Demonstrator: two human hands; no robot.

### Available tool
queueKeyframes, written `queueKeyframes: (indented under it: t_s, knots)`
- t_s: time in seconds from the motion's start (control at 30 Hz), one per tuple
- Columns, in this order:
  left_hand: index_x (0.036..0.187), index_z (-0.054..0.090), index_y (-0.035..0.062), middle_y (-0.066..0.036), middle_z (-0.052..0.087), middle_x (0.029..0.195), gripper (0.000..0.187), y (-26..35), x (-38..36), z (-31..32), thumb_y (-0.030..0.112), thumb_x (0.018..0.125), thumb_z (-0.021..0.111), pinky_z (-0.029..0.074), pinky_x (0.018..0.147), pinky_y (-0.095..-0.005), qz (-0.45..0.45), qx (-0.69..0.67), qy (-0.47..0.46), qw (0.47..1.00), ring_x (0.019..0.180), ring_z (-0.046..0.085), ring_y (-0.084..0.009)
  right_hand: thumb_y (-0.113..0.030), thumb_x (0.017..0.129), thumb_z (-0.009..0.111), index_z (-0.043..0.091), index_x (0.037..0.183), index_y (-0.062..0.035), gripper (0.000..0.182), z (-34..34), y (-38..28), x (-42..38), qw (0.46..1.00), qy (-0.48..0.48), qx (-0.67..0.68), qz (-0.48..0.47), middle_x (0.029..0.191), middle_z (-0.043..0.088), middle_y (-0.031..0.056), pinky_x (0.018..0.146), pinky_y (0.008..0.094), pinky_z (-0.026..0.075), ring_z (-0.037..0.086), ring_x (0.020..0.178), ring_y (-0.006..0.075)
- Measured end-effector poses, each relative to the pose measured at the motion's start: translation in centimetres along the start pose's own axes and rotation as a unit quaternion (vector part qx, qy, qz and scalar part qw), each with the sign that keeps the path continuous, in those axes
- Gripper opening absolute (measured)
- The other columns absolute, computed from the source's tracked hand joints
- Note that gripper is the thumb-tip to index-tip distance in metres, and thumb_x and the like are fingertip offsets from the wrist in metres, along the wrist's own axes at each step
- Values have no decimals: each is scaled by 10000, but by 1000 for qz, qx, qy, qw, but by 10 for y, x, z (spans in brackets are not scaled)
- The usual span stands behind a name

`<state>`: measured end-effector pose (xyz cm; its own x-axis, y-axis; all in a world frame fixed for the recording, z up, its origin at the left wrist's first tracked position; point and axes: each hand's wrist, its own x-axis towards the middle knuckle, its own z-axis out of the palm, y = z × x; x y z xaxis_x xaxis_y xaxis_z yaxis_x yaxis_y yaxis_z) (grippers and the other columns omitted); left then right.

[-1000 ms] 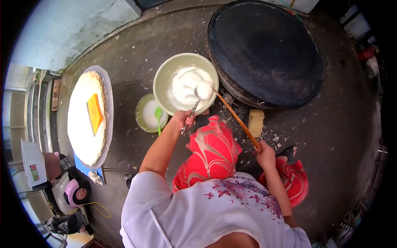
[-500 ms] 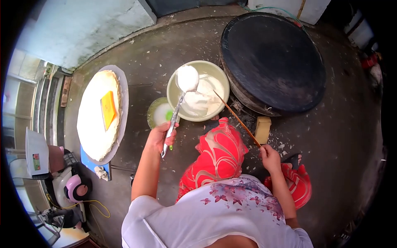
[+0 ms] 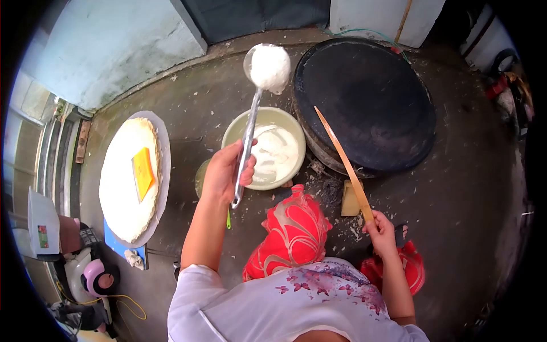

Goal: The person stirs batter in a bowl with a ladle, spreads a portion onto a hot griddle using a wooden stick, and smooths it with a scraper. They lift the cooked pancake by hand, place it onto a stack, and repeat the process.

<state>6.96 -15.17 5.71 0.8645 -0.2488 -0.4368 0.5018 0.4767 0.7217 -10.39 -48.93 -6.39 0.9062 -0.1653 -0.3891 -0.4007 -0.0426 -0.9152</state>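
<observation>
My left hand [image 3: 223, 174] is wrapped round the handle of a metal ladle [image 3: 248, 134]. Thick white batter [image 3: 270, 67] heaps over the ladle's cup, raised beyond the bowl. Below it a pale bowl [image 3: 230, 132] holds more batter. In my right hand [image 3: 380, 232] is a long, thin wooden spatula [image 3: 343, 157], gripped at its near end, its tip over the left part of a large round black griddle [image 3: 370, 102]. The griddle's top is bare. Partly hidden behind my left wrist stands a smaller greenish container [image 3: 200, 178].
At left, a stack of thin pale flatbreads [image 3: 122, 182] lies on a round board with an orange-yellow scraper [image 3: 143, 172] on top. A tan block [image 3: 350, 200] sits by the griddle's near edge. Pink-and-white equipment [image 3: 100, 276] and a yellow cord are at lower left.
My left hand has lifted the batter-filled ladle up and away from the bowl. My right hand has turned the wooden spatula, and its tip has moved from above the bowl to over the griddle.
</observation>
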Motion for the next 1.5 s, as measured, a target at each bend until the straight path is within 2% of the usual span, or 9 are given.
queueKeyframes:
  t_s: [0.3, 0.4, 0.53, 0.7, 0.9, 1.1, 1.23, 1.33, 1.5]
  knots:
    - [870, 459, 24, -59, 484, 601, 144, -35, 131, 56, 139, 868, 372, 347, 350, -217, 61, 54, 1, 997, 442, 431, -99, 46, 787, 524, 464, 1228, -45, 454, -11, -61, 50, 966, 113, -214, -86, 1010, 580, 25, 707, 180, 424, 518, 767, 47]
    - [834, 444, 34, -46, 470, 607, 118, -58, 171, 62, 127, 858, 376, 343, 357, -224, 75, 77, 19, 994, 441, 418, -96, 25, 777, 548, 498, 1200, -66, 435, -11, -72, 78, 931, 150, -252, -216, 1031, 600, 113, 797, 239, 419, 566, 928, 135]
    - [866, 474, 30, -35, 469, 615, 129, -83, 204, 62, 124, 867, 385, 343, 373, -231, 77, 116, 69, 988, 449, 415, -95, -27, 736, 570, 525, 1169, -161, 455, -3, -92, 118, 900, 156, -304, -269, 910, 593, 122, 709, 318, 459, 582, 807, 293]
    - [906, 538, 19, -3, 454, 613, 142, -102, 200, 61, 110, 867, 436, 334, 394, -206, 84, 140, 110, 980, 465, 405, -75, -59, 730, 576, 536, 1156, -176, 444, 11, -103, 164, 890, 129, -344, -272, 869, 592, 98, 688, 343, 462, 575, 767, 292]
    - [1083, 543, -5, 10, 467, 624, 249, -105, 191, 48, 60, 858, 457, 311, 402, -190, 226, 291, 129, 921, 470, 373, -46, -81, 719, 590, 563, 1128, -183, 422, 9, -84, 181, 921, 109, -325, -186, 911, 609, 124, 739, 347, 462, 581, 824, 290]
    - [1034, 552, -19, -13, 467, 580, 225, -103, 245, 41, 95, 857, 471, 309, 364, -212, 169, 325, 136, 921, 423, 394, -69, -89, 706, 593, 577, 1108, -180, 412, -3, -99, 174, 932, 100, -297, -182, 938, 612, 124, 745, 334, 466, 584, 860, 280]
    - [947, 536, -42, -45, 484, 579, 212, -55, 247, 68, 117, 876, 414, 333, 357, -230, 114, 265, 122, 950, 416, 408, -97, -47, 693, 568, 586, 1081, -162, 405, -21, -104, 151, 875, 159, -370, -268, 825, 599, 87, 666, 343, 470, 584, 754, 259]
    - [1049, 462, -56, -61, 479, 642, 291, -25, 244, 77, 167, 909, 337, 348, 377, -214, -9, -9, 30, 999, 461, 411, -98, -4, 631, 554, 551, 1135, -139, 522, -29, -91, 151, 756, 136, -507, -391, 671, 465, 44, 562, 342, 436, 497, 613, 220]
    - [1067, 443, -89, -34, 427, 640, 319, 5, 226, 92, 162, 928, 303, 350, 378, -197, -105, -239, -116, 958, 463, 387, -80, -32, 618, 544, 519, 1164, -93, 550, -20, -76, 193, 672, 97, -587, -442, 738, 481, 34, 576, 295, 419, 489, 656, 188]
